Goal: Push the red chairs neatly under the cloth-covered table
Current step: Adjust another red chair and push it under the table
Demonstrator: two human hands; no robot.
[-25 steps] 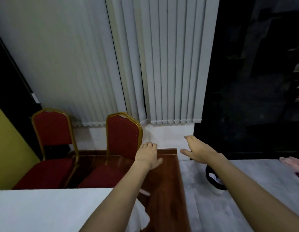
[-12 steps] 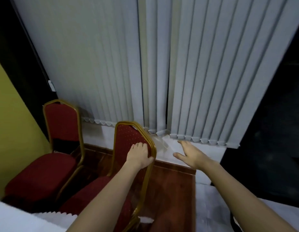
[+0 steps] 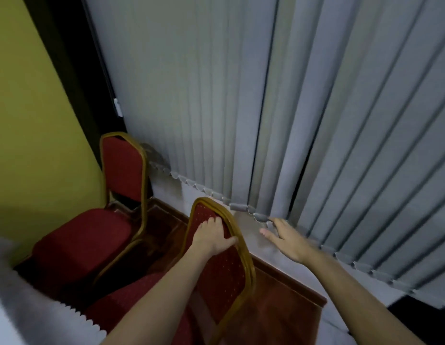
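Note:
Two red chairs with gold frames stand by the window wall. The near red chair (image 3: 224,272) is right below me, its backrest tilted toward the blinds. My left hand (image 3: 212,236) lies over the top of that backrest, fingers curled on the front and thumb against the gold rim. My right hand (image 3: 286,239) hovers open to the right of the backrest, apart from it, close to the bottom of the blinds. The far red chair (image 3: 92,235) stands in the corner at the left. The white cloth of the table (image 3: 29,312) fills the lower left corner.
Grey vertical blinds (image 3: 266,108) cover the window behind the chairs. A yellow wall (image 3: 29,120) closes the left side. The chairs stand on a raised dark wooden floor (image 3: 278,312) whose edge drops at the right.
I have moved closer and turned left. My left hand has slid down over the near chair's backrest top. My right hand has stayed open beside it.

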